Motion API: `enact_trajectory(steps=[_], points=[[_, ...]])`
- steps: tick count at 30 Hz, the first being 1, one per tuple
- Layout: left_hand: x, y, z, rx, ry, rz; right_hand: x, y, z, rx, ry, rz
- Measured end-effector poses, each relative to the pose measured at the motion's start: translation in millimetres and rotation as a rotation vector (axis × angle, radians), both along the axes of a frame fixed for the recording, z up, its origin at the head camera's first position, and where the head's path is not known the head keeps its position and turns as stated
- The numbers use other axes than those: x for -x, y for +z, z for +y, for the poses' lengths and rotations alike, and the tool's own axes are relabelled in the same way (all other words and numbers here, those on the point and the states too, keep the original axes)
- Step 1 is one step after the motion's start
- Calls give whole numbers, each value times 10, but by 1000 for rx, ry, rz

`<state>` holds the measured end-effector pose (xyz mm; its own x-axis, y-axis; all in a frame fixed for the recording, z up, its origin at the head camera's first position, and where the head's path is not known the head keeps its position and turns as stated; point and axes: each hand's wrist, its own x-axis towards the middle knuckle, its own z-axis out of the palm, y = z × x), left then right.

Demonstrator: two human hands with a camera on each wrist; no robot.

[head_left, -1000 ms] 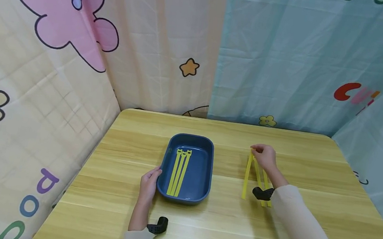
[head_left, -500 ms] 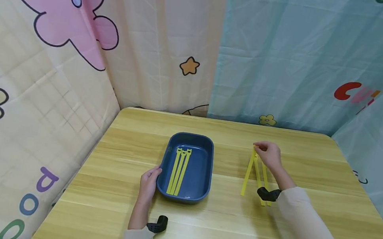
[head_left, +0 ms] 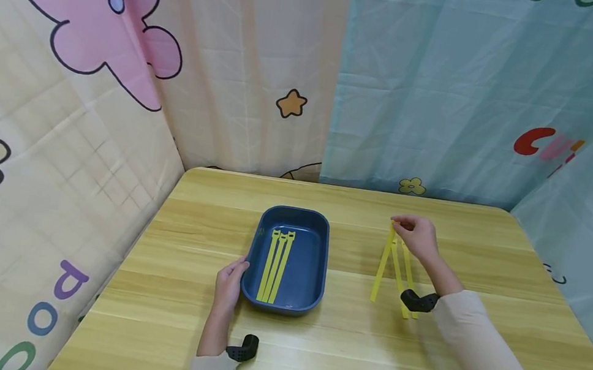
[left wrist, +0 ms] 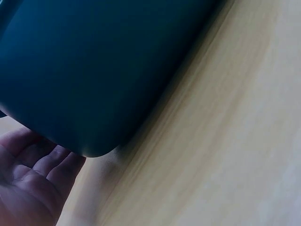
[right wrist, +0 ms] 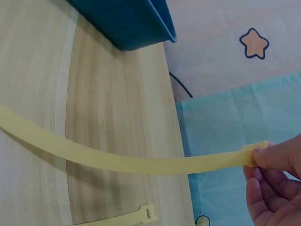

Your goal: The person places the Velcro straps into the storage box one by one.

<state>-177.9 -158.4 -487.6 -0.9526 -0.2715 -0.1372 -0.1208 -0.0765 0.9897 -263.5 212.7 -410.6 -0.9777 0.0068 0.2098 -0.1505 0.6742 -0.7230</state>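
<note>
In the head view, a dark blue tray point(head_left: 306, 260) stands left of the table's middle, with three yellow cable straps point(head_left: 276, 269) lying side by side in it. My left hand point(head_left: 229, 282) holds the tray's left edge, thumb at the rim; the left wrist view has its fingers point(left wrist: 56, 162) against the tray's underside. My right hand point(head_left: 419, 237), to the right of the tray, pinches one yellow cable strap point(right wrist: 141, 165) by its wider slotted end. That strap hangs down in a curve. Two more straps point(head_left: 406, 279) lie below the right hand, partly hidden by the wrist camera.
The wood-grain table point(head_left: 343, 351) carries the tray and straps. Printed curtains point(head_left: 266, 70) stand along its back and sides. A black camera point(head_left: 418, 301) sits on the right wrist, another black camera point(head_left: 243, 348) on the left.
My right hand has risen slightly and shifted a little right with the pinched strap, whose lower end swings left. The left hand and tray stay put.
</note>
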Motion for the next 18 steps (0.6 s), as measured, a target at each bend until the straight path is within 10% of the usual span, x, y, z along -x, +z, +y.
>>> enact_trajectory(steps=[18], points=[[-9, 3, -5, -11, -15, 21, -97, 224, 41, -7, 45, 4]])
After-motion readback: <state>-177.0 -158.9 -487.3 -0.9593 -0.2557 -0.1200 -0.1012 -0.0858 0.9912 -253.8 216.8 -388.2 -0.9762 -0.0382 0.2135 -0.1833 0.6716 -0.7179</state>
